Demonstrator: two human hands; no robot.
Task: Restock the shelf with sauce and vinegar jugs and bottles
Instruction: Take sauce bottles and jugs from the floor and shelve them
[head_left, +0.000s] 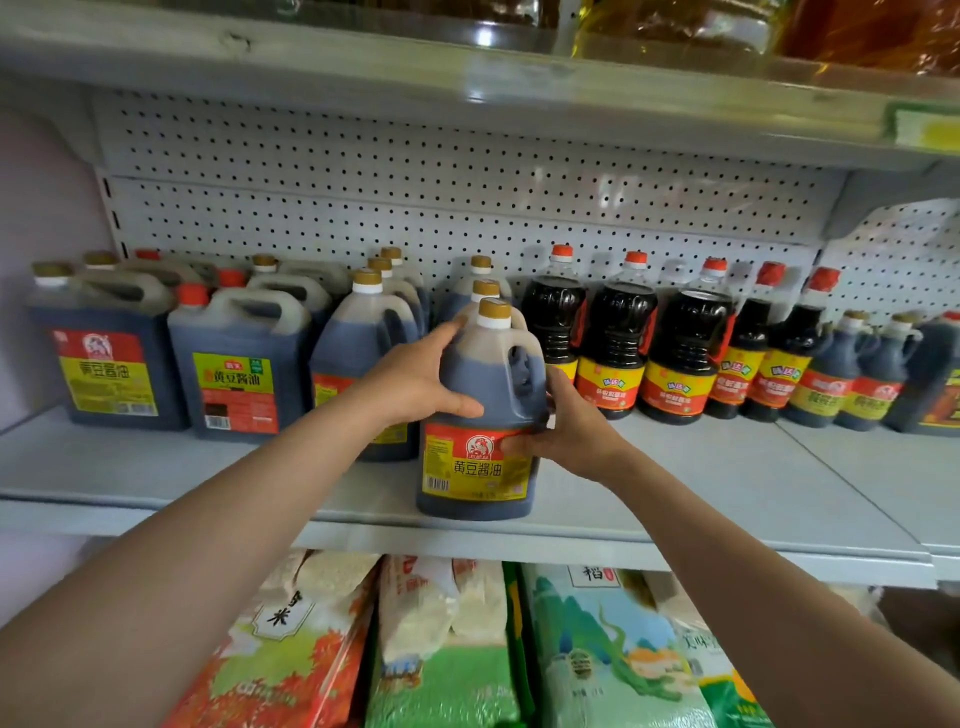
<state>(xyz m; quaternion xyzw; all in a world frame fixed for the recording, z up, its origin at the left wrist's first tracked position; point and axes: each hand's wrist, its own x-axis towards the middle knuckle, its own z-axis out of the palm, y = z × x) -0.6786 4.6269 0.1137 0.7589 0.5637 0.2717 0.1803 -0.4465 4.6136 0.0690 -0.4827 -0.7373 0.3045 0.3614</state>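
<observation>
A soy sauce jug (480, 384) with a gold cap and a red and yellow label stands at the front edge of the grey shelf (701, 499), in the middle. My left hand (410, 379) grips its left shoulder, thumb across the front. My right hand (569, 423) holds its right side, thumb on the label, just below the handle. Two more gold-capped jugs (485, 288) stand in a row behind it.
Large square jugs (109, 364) fill the shelf's left; another jug row (363, 332) stands just left of my hands. Dark red-capped bottles (618, 348) line the right. The pegboard (467, 197) backs the shelf. Rice bags (447, 649) lie on the shelf below.
</observation>
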